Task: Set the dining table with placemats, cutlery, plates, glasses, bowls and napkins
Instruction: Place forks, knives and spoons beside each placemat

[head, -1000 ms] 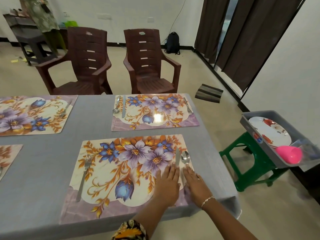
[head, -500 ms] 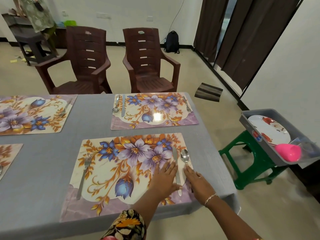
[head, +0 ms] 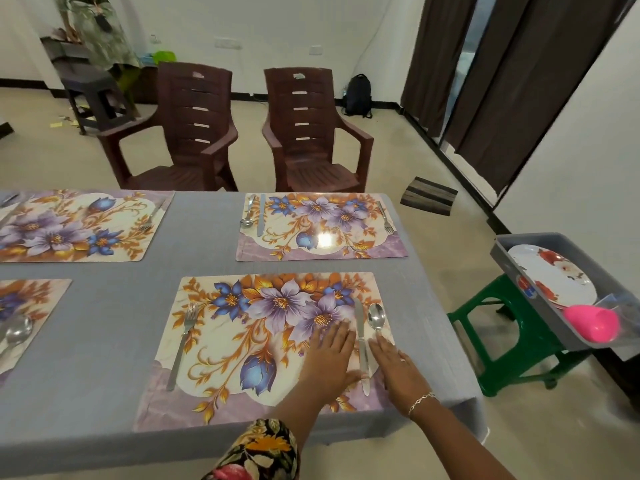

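The near floral placemat [head: 242, 341] lies on the grey table [head: 104, 341]. A fork [head: 181, 344] lies on its left side; a knife [head: 362, 344] and a spoon [head: 375, 315] lie on its right side. My left hand [head: 329, 355] lies flat on the mat just left of the knife. With straight fingers, my right hand [head: 394, 365] rests flat just right of the knife and covers the spoon's handle. The far placemat [head: 322, 226] carries a spoon, knife and fork.
Two more placemats [head: 69, 223] with cutlery lie at the left. A grey tray [head: 512, 268] on a green stool [head: 491, 344] at the right holds flowered plates [head: 554, 275] and a pink cup [head: 595, 322]. Two brown chairs [head: 304, 133] stand behind the table.
The knife has shifted slightly left, apart from the spoon, and now lies between my two hands. Both hands have drawn back a little toward me.
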A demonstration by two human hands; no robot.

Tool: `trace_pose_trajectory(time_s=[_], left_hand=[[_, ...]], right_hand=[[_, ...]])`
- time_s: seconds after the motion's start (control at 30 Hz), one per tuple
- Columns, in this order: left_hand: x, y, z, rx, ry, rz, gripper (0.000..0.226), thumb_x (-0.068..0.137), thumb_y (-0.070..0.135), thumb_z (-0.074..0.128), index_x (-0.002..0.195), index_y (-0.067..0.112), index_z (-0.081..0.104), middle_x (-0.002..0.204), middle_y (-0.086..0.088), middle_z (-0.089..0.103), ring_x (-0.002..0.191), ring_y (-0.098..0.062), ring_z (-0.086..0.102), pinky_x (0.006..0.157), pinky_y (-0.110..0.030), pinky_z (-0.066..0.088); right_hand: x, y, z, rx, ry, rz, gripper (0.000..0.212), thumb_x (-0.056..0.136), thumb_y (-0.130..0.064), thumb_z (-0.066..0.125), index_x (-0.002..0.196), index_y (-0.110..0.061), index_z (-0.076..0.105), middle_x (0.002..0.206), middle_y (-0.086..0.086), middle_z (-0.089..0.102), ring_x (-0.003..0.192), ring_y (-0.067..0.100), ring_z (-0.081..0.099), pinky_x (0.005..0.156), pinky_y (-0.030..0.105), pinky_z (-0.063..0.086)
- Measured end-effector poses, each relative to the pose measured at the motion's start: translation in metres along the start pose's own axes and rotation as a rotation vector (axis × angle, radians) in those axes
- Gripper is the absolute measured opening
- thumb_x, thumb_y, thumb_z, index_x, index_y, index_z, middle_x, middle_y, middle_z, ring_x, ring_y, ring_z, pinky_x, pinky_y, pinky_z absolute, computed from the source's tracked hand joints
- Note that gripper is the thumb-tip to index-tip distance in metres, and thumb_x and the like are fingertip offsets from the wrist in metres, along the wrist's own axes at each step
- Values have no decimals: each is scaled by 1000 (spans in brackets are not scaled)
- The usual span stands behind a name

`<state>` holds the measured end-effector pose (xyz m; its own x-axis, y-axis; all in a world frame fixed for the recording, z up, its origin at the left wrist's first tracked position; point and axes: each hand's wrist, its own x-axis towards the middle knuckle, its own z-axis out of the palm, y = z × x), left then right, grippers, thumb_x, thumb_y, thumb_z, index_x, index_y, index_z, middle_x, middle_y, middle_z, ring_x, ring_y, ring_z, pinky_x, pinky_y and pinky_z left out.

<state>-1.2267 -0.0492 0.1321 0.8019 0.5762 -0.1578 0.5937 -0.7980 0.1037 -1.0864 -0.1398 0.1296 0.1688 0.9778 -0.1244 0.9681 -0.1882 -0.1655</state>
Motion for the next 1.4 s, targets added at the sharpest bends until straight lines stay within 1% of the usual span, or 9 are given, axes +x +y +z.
trace_pose_trajectory(time_s=[0.27, 0.37, 0.5, 0.63, 0.77, 0.93, 1.2, 1.33, 1.4], left_hand=[[-96, -132, -1, -106, 127, -626, 84, 93, 55, 5, 127, -2, 56, 135, -22, 50, 123, -38, 52, 115, -36, 6], [-124, -149, 6, -236, 134, -740, 124, 59, 70, -42, 149, 5, 13, 157, -15, 10, 145, -31, 12, 117, -37, 1], [-126, -150, 23, -275, 96, -785, 90, 94, 58, -4, 126, 0, 55, 131, -19, 56, 115, -38, 58, 91, -50, 47], [-131, -152, 30, -306, 179, -810, 70, 98, 55, 7, 127, 3, 44, 124, -18, 62, 109, -36, 62, 87, -49, 49], [-136, -152, 30, -284, 228, -733, 74, 98, 55, 7, 127, -1, 45, 127, -22, 58, 115, -41, 57, 93, -52, 46], [-93, -116, 8, -238, 338, -500, 67, 98, 52, 8, 132, 2, 39, 136, -22, 49, 135, -31, 24, 116, -34, -5], [32, 62, -12, -253, 252, 7, 61, 98, 54, 12, 130, 11, 40, 137, -21, 49, 130, -31, 31, 112, -36, 8], [98, 166, -4, -297, 217, 89, 56, 97, 56, 13, 120, 15, 46, 129, -22, 56, 123, -30, 38, 102, -39, 24], [126, 211, -2, -313, 196, 106, 55, 97, 55, 12, 117, 17, 46, 126, -22, 59, 120, -29, 39, 99, -38, 27]], right_hand=[[15, -32, 2, 118, 171, -187, 79, 57, -5, 73, 129, -8, 42, 127, 21, 57, 100, 36, 65, 62, 37, 57], [28, -64, 0, 89, 180, -253, 73, 58, -13, 62, 128, -9, 41, 125, 18, 59, 95, 34, 68, 60, 35, 57], [42, -89, -4, 74, 228, -300, 81, 57, -8, 78, 129, -10, 41, 126, 16, 59, 99, 30, 67, 62, 32, 58], [42, -86, 4, 64, 199, -251, 75, 66, -14, 70, 133, -13, 37, 130, 14, 56, 103, 31, 65, 69, 37, 58], [28, -73, 7, 90, 231, -196, 73, 66, -19, 68, 133, -11, 38, 129, 17, 56, 103, 32, 65, 65, 37, 59], [-7, -37, 3, 56, 317, -71, 54, 73, -25, 52, 125, -12, 46, 119, 15, 64, 99, 27, 67, 68, 31, 56], [-73, 87, 1, -44, 376, 32, 42, 98, -25, 13, 122, -14, 46, 116, 6, 65, 110, 15, 46, 96, 21, 33], [-119, 193, -4, 15, 328, 164, 34, 86, -21, 49, 120, -20, 49, 117, 0, 57, 105, 15, 55, 80, 21, 52], [-141, 242, -6, 48, 236, 216, 77, 51, -13, 79, 120, -23, 48, 115, -1, 62, 102, 13, 59, 77, 22, 53]])
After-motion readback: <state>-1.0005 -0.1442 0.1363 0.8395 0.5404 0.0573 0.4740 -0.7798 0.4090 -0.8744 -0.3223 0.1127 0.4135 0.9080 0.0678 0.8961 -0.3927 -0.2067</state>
